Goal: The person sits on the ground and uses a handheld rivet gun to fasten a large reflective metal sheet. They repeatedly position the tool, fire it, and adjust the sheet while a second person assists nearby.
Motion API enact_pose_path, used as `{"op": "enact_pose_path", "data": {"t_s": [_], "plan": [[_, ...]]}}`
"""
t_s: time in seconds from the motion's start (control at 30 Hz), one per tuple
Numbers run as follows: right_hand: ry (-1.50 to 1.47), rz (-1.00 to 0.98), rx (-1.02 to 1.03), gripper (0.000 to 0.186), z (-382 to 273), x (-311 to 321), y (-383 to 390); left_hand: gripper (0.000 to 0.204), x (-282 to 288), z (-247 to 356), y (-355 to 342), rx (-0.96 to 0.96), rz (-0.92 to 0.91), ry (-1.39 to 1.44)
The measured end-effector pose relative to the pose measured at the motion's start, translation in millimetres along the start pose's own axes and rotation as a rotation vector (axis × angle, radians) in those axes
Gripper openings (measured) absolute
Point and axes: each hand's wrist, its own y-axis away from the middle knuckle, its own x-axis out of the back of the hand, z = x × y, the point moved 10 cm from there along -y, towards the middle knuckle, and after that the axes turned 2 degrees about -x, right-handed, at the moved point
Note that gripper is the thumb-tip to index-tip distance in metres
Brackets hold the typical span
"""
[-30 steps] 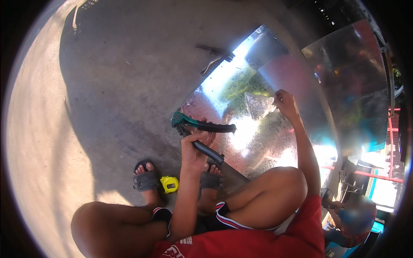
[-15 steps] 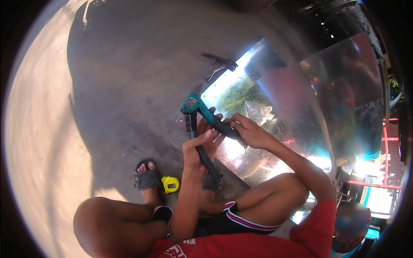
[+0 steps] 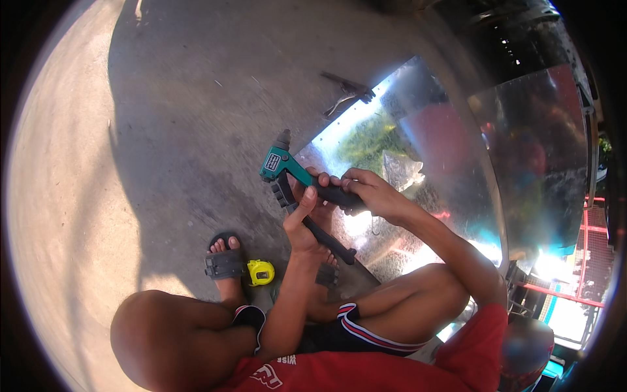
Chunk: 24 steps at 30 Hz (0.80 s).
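A hand riveter (image 3: 300,174) with a green head and black grips is held up in front of me, its nose tilted toward the far side. My left hand (image 3: 308,225) is closed around it, fingers behind the upper handle and thumb near the lower lever. On the end of the upper grip, my right hand (image 3: 377,194) is closed from the right side. The two handles stand spread apart in a V. Part of the upper grip is hidden by my fingers. A thin wire loop (image 3: 375,225) hangs just below my right hand.
A shiny metal sheet (image 3: 431,140) lies beyond my hands, bearing a clear plastic bag (image 3: 402,171). Dark locking pliers (image 3: 349,91) rest at its far-left edge. A yellow tape measure (image 3: 261,272) sits beside my sandalled foot (image 3: 224,263). Another metal sheet (image 3: 522,130) stands at right.
The riveter's head has turned, so its nose now points away to the far side, and the head sits slightly lower and farther left. The lower lever has swung rightward at its end.
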Motion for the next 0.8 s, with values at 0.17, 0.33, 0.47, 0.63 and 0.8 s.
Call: {"op": "enact_pose_path", "data": {"t_s": [0.17,0.33,0.47,0.63,0.8], "plan": [[-0.381,-0.079,-0.170,0.023,23,-56,8,0.023,25,7,6,-0.028,0.234,-0.017],[-0.376,-0.102,-0.089,0.026,21,-64,6,0.025,17,21,3,-0.104,0.190,-0.032],[-0.052,-0.021,0.104,0.026,-3,-64,7,0.028,9,34,3,-0.132,0.205,-0.119],[-0.218,-0.156,0.026,0.025,-21,-2,-13,0.045,-22,24,-10,-0.051,-0.022,-0.133],[-0.206,-0.315,-0.054,0.023,-3,-24,-4,0.050,-30,22,-1,-0.103,-0.058,-0.334]]}}
